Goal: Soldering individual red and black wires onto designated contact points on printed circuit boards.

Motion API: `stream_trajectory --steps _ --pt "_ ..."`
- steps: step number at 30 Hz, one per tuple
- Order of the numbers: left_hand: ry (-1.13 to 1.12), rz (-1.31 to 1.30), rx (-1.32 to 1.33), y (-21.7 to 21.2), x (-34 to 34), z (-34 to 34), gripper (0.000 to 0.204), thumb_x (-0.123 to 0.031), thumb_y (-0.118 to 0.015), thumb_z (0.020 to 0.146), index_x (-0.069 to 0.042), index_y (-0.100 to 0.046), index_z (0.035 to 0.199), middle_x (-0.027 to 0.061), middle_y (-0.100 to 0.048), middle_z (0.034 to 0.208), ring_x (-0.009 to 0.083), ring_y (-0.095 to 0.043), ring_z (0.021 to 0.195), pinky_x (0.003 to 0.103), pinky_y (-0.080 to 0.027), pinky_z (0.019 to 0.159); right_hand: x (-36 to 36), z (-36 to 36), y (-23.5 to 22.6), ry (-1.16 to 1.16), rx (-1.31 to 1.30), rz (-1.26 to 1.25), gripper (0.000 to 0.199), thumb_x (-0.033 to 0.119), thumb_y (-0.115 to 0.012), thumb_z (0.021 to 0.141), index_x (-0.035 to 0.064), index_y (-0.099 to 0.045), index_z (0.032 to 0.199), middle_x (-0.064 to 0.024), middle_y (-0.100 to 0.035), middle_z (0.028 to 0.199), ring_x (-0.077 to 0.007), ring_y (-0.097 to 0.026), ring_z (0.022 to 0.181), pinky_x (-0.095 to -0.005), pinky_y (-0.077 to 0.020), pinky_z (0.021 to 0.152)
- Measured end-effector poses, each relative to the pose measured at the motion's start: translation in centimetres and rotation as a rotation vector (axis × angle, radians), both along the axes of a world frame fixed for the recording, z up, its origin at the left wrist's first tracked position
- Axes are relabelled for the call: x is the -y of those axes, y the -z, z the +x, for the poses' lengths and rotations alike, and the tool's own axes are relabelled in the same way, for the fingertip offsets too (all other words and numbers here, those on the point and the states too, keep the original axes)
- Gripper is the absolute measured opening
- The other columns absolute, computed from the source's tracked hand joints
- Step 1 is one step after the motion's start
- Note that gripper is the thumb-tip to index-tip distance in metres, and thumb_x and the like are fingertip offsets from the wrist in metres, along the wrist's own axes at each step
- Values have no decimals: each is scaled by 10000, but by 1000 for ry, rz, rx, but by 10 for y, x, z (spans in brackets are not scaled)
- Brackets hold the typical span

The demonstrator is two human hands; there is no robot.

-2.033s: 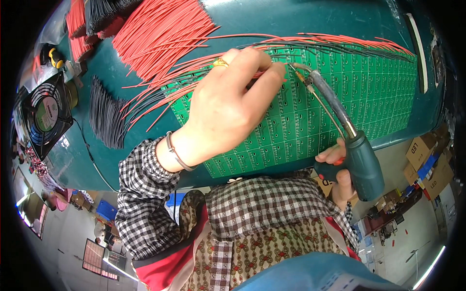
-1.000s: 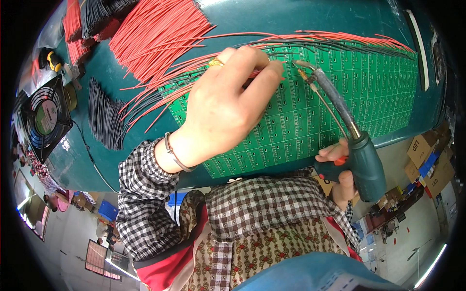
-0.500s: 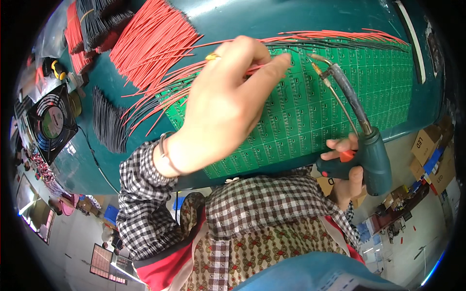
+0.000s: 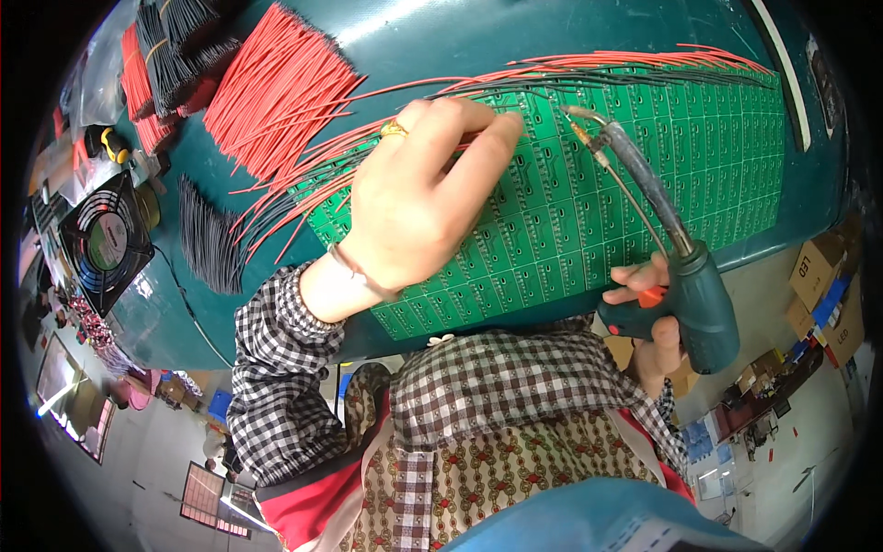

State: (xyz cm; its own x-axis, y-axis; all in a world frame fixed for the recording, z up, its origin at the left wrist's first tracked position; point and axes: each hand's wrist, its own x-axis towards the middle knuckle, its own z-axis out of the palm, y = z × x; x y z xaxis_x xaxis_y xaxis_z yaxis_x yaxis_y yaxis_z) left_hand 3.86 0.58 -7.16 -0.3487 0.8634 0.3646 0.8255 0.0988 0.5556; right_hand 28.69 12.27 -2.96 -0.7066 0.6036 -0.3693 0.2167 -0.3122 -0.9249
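Head view: left hand (image 4: 414, 207) slid toward 1 o'clock, pinching wire (image 4: 432, 85) on board (image 4: 589, 212); right hand (image 4: 655, 317) grips iron (image 4: 685, 276), tip closer; next joint.

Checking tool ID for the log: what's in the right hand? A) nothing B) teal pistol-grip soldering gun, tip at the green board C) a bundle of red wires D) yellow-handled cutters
B: the right hand grips the handle of the teal soldering gun, whose long barrel runs up to a tip at the green circuit board panel, close to the left hand.
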Motion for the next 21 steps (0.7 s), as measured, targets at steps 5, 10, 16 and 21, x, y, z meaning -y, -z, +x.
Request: stream_trajectory --steps 5,10,16,21 --pt "3 -21 -5 -1 -6 0 325 73 -677 646 -7 -662 960 72 -579 858 219 -579 727 303 -484 613 1 -3 -3 3 26 -9 738 439 -627 847 -101 -385 1289 -165 -585 1015 -320 -607 1001 -387 -593 706" --pt "5 -21 -26 0 -3 0 337 73 -677 640 -19 -666 964 69 -578 853 218 -577 712 306 -477 594 2 -2 -5 -18 46 -29 730 435 -631 847 -91 -390 1292 -153 -584 1008 -310 -597 1014 -391 -586 726" --pt "8 0 -5 2 -2 -1 339 73 -681 634 -16 -665 961 69 -581 860 215 -575 712 307 -471 587 5 -5 -6 -30 95 -48 743 424 -657 832 -103 -391 1282 -137 -578 969 -281 -594 951 -385 -575 726" --pt "17 19 -4 3 -4 -1 341 76 -678 631 -15 -663 960 70 -580 864 218 -574 714 308 -464 586 6 -7 -5 -23 98 -25 749 431 -668 822 -119 -399 1254 -123 -569 916 -255 -597 882 -369 -562 697"
